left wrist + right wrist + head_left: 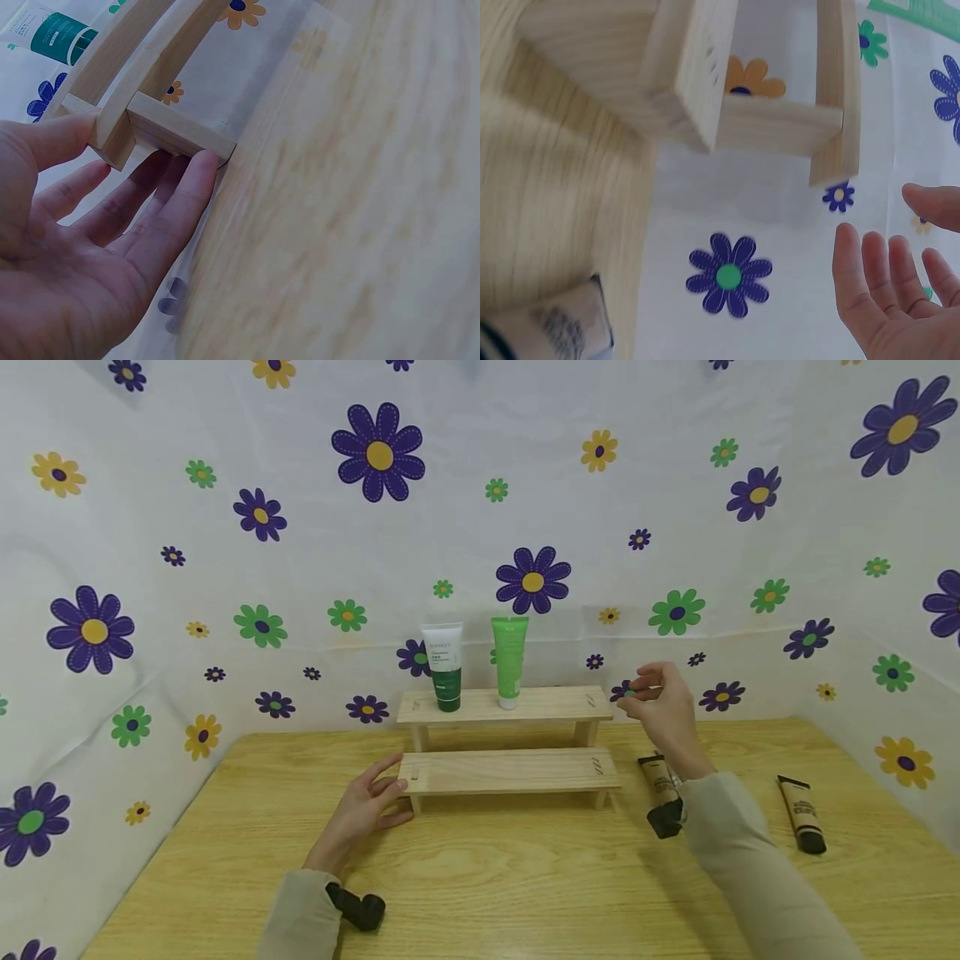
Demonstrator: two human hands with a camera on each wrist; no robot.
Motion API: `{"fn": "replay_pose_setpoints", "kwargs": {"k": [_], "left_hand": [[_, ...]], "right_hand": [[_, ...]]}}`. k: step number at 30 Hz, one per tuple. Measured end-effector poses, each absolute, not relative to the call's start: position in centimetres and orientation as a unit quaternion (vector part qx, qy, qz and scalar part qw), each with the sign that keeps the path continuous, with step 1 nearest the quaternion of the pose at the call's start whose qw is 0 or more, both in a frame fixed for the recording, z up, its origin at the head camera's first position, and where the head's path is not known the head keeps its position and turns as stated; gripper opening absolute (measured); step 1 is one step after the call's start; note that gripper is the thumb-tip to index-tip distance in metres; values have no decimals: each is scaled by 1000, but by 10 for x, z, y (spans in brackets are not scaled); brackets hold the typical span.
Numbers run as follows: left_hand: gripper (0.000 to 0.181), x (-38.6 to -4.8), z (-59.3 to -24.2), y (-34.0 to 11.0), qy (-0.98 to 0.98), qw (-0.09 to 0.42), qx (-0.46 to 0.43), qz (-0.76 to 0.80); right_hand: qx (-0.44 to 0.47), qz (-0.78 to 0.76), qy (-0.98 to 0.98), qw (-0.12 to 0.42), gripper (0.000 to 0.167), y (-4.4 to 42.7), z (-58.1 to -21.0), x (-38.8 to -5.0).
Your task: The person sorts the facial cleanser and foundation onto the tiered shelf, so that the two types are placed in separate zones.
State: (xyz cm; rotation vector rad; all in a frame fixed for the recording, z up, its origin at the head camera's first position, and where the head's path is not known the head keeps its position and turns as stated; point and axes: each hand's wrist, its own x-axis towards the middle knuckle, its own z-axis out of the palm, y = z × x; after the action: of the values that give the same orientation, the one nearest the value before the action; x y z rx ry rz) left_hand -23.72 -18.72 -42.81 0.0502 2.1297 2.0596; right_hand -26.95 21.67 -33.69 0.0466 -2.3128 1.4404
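A two-tier wooden display rack point(510, 770) stands on the table. My left hand point(362, 810) grips the left end of its lower tier; in the left wrist view the thumb lies at the board's end and the fingers reach to the leg below. On the upper tier stand a white and dark green squeeze tube point(446, 668) and, to its right, a light green squeeze tube point(510, 662), both caps down. My right hand point(666, 710) is in the air just right of the upper tier, fingers slightly bent and apart from the thumb, holding nothing.
Two beige tubes with black caps lie on the wood-grain table point(480, 885): one tube point(658, 781) under my right forearm, partly hidden, another tube point(801, 810) farther right. A flower-printed cloth point(450, 527) hangs behind the rack and along both sides.
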Motion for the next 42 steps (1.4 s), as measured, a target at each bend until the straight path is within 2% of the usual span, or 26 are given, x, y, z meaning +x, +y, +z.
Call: {"fn": "replay_pose_setpoints", "kwargs": {"k": [13,24,32,42], "left_hand": [[55,-240,-430,-188,714,88,20,694],[55,-240,-430,-188,715,88,21,694],[55,-240,-430,-187,715,86,21,694],[55,-237,-428,-186,716,84,27,693]], "right_hand": [[-1,490,-856,167,45,248,-349,-256],[-30,475,-875,90,49,273,-363,-247],[-32,470,-880,61,49,289,-372,-241],[-44,466,-883,31,56,307,-381,-237]]}}
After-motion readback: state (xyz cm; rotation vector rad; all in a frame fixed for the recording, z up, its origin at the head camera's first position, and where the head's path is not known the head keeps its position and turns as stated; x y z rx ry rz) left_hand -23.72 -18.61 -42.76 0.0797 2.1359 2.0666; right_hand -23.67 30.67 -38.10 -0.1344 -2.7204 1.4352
